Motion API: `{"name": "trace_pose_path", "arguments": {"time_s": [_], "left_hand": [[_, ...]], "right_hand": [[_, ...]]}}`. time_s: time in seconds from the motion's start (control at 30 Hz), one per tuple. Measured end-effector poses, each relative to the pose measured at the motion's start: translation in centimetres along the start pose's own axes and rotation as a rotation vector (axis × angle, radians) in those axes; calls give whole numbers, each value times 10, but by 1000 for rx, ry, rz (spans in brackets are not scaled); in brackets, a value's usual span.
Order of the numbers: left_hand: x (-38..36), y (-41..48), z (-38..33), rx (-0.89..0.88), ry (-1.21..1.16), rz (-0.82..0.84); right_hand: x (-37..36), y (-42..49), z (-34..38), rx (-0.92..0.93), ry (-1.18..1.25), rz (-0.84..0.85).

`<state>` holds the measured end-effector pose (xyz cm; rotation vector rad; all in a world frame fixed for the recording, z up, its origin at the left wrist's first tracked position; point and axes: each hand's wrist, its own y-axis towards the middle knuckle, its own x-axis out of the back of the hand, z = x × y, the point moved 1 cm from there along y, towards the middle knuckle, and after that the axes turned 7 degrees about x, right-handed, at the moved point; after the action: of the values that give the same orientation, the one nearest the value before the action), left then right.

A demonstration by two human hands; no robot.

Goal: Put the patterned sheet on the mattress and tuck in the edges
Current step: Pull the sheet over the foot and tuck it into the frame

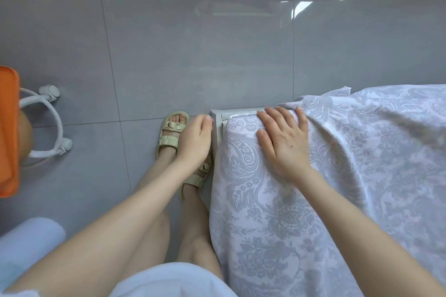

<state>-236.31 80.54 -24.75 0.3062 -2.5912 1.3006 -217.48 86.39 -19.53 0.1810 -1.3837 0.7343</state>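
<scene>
Lays the right hand (pixel 282 144) flat on the patterned sheet (pixel 313 200), palm down, fingers straight and slightly spread, gripping nothing. Puts the fingertips right at the sheet's far edge, where the cloth stops just short of the bare pale corner of the bed (pixel 237 113). Under and around that hand, sheet only: grey paisley on white, hiding the mattress, hanging down the near side towards the legs, rumpled into loose folds to the right of the hand, with one pointed flap jutting out over the floor further right.

Holds the left hand (pixel 195 142) off the sheet, just left of the bed corner, fingers loosely curled and clasping nothing visible. Cannot tell whether the fingertips touch the corner's edge.

Below the left hand, two feet in pale yellow-green sandals (pixel 172 132) on the grey floor tiles (pixel 169 43), close against the side of the bed. At the bottom, a white garment (pixel 169 279) over the thighs. Well apart at the left edge, an orange seat (pixel 8 128) above a white castor base (pixel 52 128). In the lower left corner, a pale blue rounded shape (pixel 29 236), too blurred to name.
</scene>
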Motion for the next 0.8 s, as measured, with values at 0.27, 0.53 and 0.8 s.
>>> {"name": "trace_pose_path", "arguments": {"time_s": [0.27, 0.53, 0.8], "left_hand": [[-16, -93, 96, 600, -432, 354], [-31, -118, 148, 546, -475, 177], [-63, -161, 190, 625, -707, 343]], "right_hand": [[16, -35, 73, 559, 32, -1], [-38, -51, 95, 893, -371, 433], [-53, -33, 127, 886, -552, 788]]}}
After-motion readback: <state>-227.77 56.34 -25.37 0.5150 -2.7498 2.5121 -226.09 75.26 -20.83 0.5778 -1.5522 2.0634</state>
